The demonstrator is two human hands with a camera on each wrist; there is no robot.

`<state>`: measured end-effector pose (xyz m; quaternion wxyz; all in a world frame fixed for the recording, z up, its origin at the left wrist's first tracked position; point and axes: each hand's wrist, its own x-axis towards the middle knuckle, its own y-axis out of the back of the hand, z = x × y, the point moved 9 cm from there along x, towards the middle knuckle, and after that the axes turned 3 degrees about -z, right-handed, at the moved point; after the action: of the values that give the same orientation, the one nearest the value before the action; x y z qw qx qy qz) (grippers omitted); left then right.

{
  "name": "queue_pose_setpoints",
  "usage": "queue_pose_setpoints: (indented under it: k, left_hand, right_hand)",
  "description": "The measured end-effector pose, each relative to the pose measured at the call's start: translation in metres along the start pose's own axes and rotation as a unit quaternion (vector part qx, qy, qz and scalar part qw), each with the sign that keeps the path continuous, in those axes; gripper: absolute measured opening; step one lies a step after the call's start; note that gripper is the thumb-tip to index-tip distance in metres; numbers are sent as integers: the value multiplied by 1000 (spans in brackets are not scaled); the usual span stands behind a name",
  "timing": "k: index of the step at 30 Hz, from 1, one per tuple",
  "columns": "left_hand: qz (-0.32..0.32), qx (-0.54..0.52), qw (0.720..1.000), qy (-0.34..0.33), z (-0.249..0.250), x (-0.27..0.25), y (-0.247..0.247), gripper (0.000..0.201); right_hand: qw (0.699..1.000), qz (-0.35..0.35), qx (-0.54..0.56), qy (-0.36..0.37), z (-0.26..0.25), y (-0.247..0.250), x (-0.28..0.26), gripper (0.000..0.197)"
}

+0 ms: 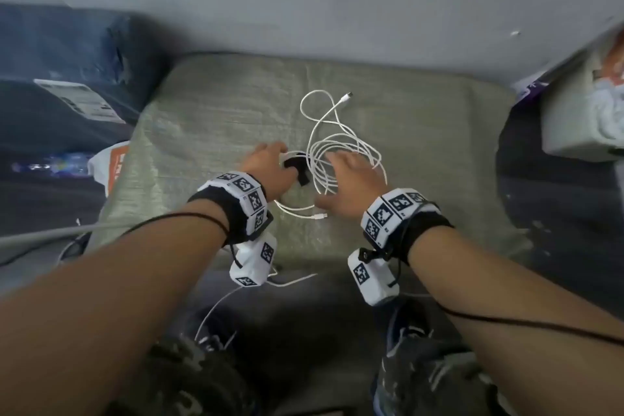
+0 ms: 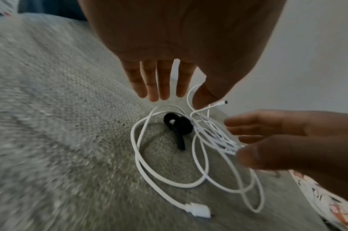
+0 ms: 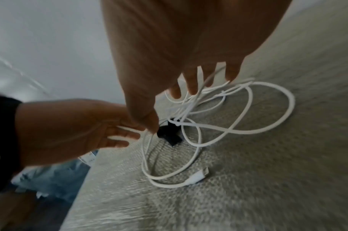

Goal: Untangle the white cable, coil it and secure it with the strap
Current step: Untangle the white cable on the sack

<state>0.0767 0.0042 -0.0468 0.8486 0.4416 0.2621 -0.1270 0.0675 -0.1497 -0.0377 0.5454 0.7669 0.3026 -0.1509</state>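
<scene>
- cable (image 1: pixel 337 152) lies in loose tangled loops at frame centre in head view, on a grey woven mat (image 1: pixel 209 118)
- one plug (image 1: pixel 347 96) points toward upper centre, other plug (image 1: pixel 319 216) sits near lower centre between the wrists
- strap (image 1: pixel 299 170), black, is curled on the mat inside the left loops, touching the cable bundle
- left hand (image 1: pixel 266 167) is left of centre above strap, fingers (image 2: pixel 149 81) straight and spread, gripping nothing; thumb tip close to a cable strand, contact unclear
- right hand (image 1: pixel 351 179) is right of centre over the bundle, fingers (image 3: pixel 191 84) spread and extended into the loops, strands running between them; no closed grip seen
- both wrists carry white marker bands (image 1: pixel 243 196)
- blue bag (image 1: pixel 67 44) at upper left, white box (image 1: pixel 580 118) at right edge
- wrist views blurred
</scene>
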Motion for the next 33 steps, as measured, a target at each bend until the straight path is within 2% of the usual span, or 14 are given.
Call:
queue_pose_setpoints:
  k: [3, 6, 8, 10, 12, 15, 16, 19, 24, 27, 30, 33]
  left_hand:
    - [-8, 50, 998, -22, 0, 18, -7, 50]
    - [-26, 76, 997, -18, -4, 31, -14, 36]
    - [-20, 109, 994, -19, -4, 36, -16, 29]
    - [-19, 123, 992, -24, -2, 35, -17, 26]
    - [-19, 114, 992, -43, 7, 29, -16, 24]
    - [18, 77, 992, -99, 27, 3, -2, 15]
    - [33, 60, 991, -116, 33, -8, 6, 13]
    - [75, 21, 984, -161, 50, -47, 26, 11]
    - [136, 10, 969, -204, 76, -110, 67, 8]
    - [151, -4, 963, -223, 92, -138, 86, 7]
    - [159, -20, 958, -236, 102, -160, 99, 4]
    - [166, -6, 957, -238, 108, -182, 107, 6]
  right_hand:
    - [996, -3, -84, -1, -3, -8, 13, 96]
    - [994, 34, -104, 12, -8, -13, 28, 92]
    - [992, 67, -107, 2, -5, -10, 38, 78]
    - [989, 84, -124, -8, -3, -7, 38, 55]
    - [989, 84, -124, -13, -1, -4, 32, 34]
    - [988, 112, -105, 2, -7, 7, 5, 13]
    - [989, 115, -94, 3, -10, 12, -3, 13]
    - [989, 146, -36, 0, -17, 30, -32, 29]
    - [977, 198, 28, 71, -48, 66, -91, 42]
    - [972, 215, 39, 84, -62, 86, -121, 48]
    - [972, 222, 56, 62, -65, 100, -143, 43]
    - [968, 238, 44, 74, -74, 111, -163, 36]
